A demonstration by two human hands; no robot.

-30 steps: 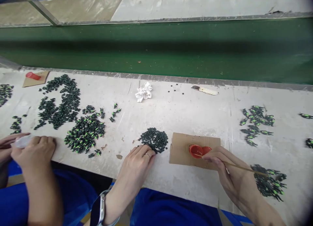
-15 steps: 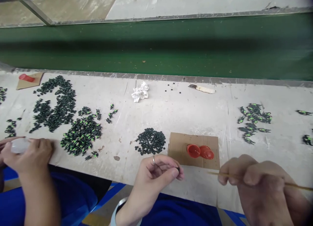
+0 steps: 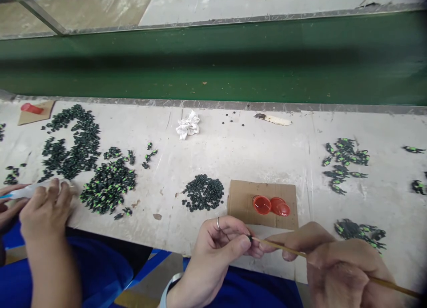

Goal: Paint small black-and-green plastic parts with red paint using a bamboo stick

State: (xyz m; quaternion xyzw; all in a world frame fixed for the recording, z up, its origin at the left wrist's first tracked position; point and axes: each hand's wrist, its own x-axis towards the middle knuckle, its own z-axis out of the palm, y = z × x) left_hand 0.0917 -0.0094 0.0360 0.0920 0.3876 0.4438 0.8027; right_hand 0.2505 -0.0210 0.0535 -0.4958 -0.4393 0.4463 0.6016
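The small dark piece (image 3: 249, 238) pinched in the left hand (image 3: 220, 243) is showing too small to identify, with fingertips covering most of it. The thin stick (image 3: 333, 266) is passing through the right hand (image 3: 336, 263), and its far end is running off the picture's lower right corner. Left of the left hand, a co-worker's hands (image 3: 43, 210) are covering a pale object (image 3: 28, 191), cut by the edge.

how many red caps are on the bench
3: two red caps side by side on the near cardboard, one on cardboard far left. Others may sit beyond view.
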